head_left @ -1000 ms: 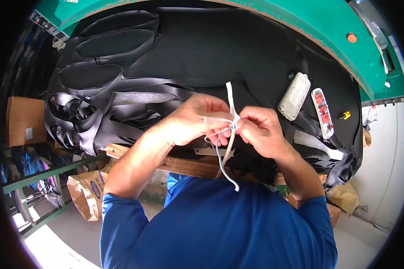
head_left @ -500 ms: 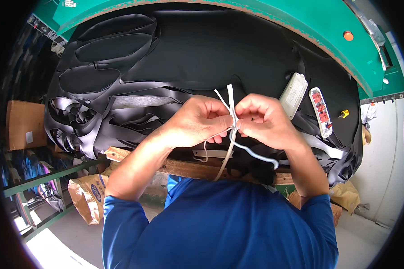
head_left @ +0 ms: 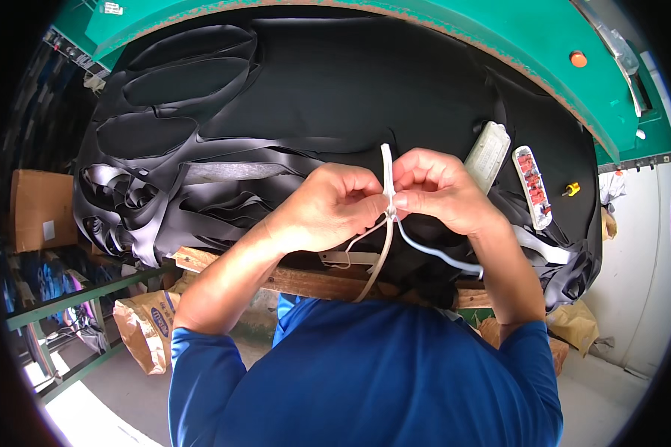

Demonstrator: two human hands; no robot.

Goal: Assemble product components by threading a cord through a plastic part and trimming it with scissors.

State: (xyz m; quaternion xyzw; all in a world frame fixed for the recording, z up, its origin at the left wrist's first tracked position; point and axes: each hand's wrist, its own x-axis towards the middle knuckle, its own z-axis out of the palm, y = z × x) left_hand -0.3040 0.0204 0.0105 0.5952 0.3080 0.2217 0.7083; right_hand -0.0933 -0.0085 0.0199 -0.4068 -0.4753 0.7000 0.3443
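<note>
A white cable rises from near my waist to both hands, held in front of my chest over the black sheet material. At my fingertips it meets thinner strands, one of them pale blue-white and hanging off to the right. A thin whitish strand droops below my left hand, which pinches the junction from the left. From the right, my right hand grips the same spot between thumb and finger. White ends stick up above the fingers. Fingertips partly hide the join.
Black sheet material with cut-out ovals covers the table. To the right lie a long whitish cover, an opened power strip with red parts, and a small yellow piece. A green machine frame arches behind. A wooden edge runs in front.
The two upright white ends, spread apart before, now lie together. The blue-white strand has swung further right. Both hands keep pinching at nearly the same place.
</note>
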